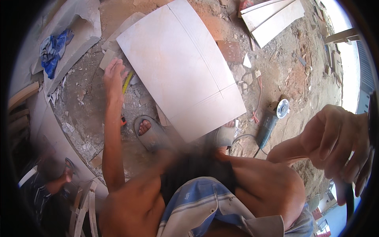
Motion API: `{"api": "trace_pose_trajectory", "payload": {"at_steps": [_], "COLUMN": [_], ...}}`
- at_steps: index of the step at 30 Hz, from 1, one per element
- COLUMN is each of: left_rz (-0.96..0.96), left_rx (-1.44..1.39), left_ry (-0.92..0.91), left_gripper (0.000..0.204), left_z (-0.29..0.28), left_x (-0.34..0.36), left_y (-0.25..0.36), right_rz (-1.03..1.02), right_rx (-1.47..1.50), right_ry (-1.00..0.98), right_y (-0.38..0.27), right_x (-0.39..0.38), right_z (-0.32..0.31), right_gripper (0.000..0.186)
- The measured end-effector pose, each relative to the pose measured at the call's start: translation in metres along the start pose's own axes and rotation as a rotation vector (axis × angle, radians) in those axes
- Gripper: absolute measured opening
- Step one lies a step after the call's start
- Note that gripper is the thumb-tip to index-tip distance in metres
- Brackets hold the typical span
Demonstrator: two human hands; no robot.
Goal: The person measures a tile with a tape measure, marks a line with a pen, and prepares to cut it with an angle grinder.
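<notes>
A large pale tile (177,67) with pencil lines drawn on its face lies in front of me, its near edge between my feet. My left hand (114,75) reaches out beside the tile's left edge, fingers stretched and holding nothing that I can see. Right by it runs the yellow blade of a tape measure (127,81); its orange and black case (123,120) is partly behind my forearm. Close to the camera at the right rim, my right hand (335,138) is raised with curled fingers. A dark strip shows beneath them, but what they grip is unclear.
An angle grinder (268,125) with its cord lies on the dirt right of the tile. Cut tile pieces (272,19) are stacked at the far right. A blue cloth (55,51) rests on a pale slab at left. Rubble surrounds my feet; another person's foot (68,170) shows lower left.
</notes>
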State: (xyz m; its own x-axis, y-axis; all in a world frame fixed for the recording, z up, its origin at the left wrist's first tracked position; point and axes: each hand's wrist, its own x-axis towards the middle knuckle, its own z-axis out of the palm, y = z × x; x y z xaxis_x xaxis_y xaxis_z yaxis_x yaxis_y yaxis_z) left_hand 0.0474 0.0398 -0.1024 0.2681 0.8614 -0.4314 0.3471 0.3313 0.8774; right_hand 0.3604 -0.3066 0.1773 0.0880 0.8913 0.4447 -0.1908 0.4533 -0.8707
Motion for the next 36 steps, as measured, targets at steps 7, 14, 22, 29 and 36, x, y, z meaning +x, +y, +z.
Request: {"api": "trace_pose_trajectory", "payload": {"at_steps": [7,14,22,29,36], "left_rz": [-0.034,-0.149,-0.196,-0.202,-0.224], "left_rx": [-0.164,-0.312,-0.378,-0.532,-0.534], "left_ry": [-0.089,-0.128,-0.134,-0.201,-0.271], "left_gripper": [0.068,0.065,0.060,0.051,0.049], "left_z": [0.005,0.015,0.028,0.038,0.041], "left_x": [0.047,0.089,0.108,0.125,0.123], "left_y": [0.001,-0.008,-0.008,-0.008,0.011], "right_rz": [0.002,0.013,-0.097,0.979,1.132], "right_rx": [-0.028,-0.059,-0.270,-0.950,0.153], "right_ry": [-0.037,-0.017,0.251,0.821,1.217], "right_y": [-0.005,0.010,0.018,0.149,0.195], "right_x": [-0.008,-0.009,-0.021,-0.124,-0.237], "right_z": [0.008,0.011,0.001,0.013,0.072], "right_gripper": [0.044,0.048,0.053,0.059,0.044]}}
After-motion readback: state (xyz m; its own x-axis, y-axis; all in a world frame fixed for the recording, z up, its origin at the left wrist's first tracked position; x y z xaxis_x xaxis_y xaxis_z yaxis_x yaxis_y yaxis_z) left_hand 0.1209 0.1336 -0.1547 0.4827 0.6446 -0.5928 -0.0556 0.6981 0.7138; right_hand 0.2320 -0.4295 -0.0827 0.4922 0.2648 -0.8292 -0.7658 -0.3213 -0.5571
